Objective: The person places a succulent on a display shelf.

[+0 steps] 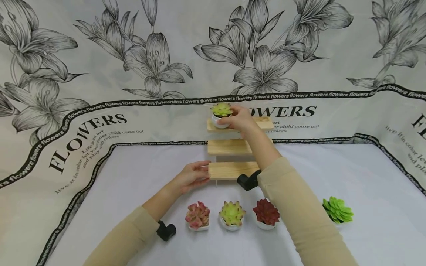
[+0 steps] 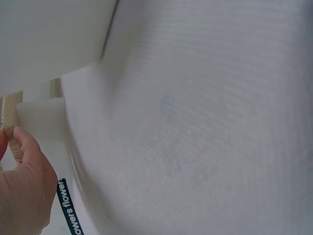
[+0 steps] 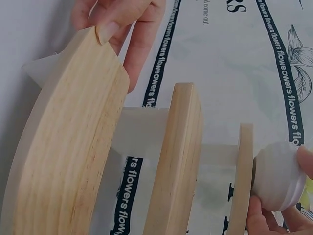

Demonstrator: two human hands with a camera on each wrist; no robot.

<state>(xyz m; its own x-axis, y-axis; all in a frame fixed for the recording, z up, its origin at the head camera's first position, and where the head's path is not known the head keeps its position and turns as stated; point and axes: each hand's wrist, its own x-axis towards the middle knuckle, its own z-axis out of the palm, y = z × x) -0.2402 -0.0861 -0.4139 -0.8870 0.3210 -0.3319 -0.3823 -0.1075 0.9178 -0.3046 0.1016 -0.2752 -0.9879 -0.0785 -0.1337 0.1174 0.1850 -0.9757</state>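
My right hand [image 1: 242, 120] grips the small white pot of a yellow-green succulent [image 1: 221, 109] at the left end of the top tier of a wooden display stand [image 1: 229, 148]. In the right wrist view the white pot [image 3: 278, 174] meets the top board, with fingertips and thumb around it. My left hand [image 1: 192, 176] pinches the left end of the lowest board [image 1: 229, 171] between thumb and fingers. The left wrist view also shows that hand [image 2: 29, 188] at the board's end.
Below the stand, a pink succulent [image 1: 198, 215], a yellow-green one [image 1: 232, 213] and a dark red one [image 1: 266, 212] stand in white pots in a row. A bright green succulent [image 1: 337, 210] is to the right, partly behind my right sleeve. A flower-printed cloth [image 1: 179, 122] hangs behind.
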